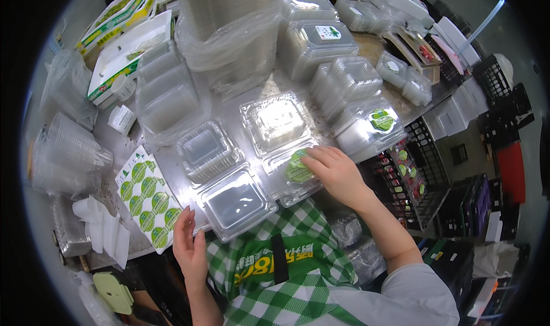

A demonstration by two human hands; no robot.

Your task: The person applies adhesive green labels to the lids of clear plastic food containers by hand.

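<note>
My right hand [337,173] rests its fingertips on a round green sticker [298,166], which lies on the lid of a clear plastic clamshell [279,191] at the bench's front edge. Whether the fingers pinch the sticker or just press it cannot be told. Fingers apart and holding nothing, my left hand [189,242] is beside the front left corner of another clear clamshell lid [236,201]. Left of that hand, sheets of round green stickers [148,197] lie on the bench. The ribbed base [208,150] and a shiny clamshell half [275,120] extend behind the two lids.
Stacked clear boxes [320,47] and a wrapped tall stack [245,60] stand at the back. A stickered box stack [365,128] sits to the right, near a black crate [408,180] of packed goods. Plastic cups [73,145] and white paper strips [103,227] are on the left.
</note>
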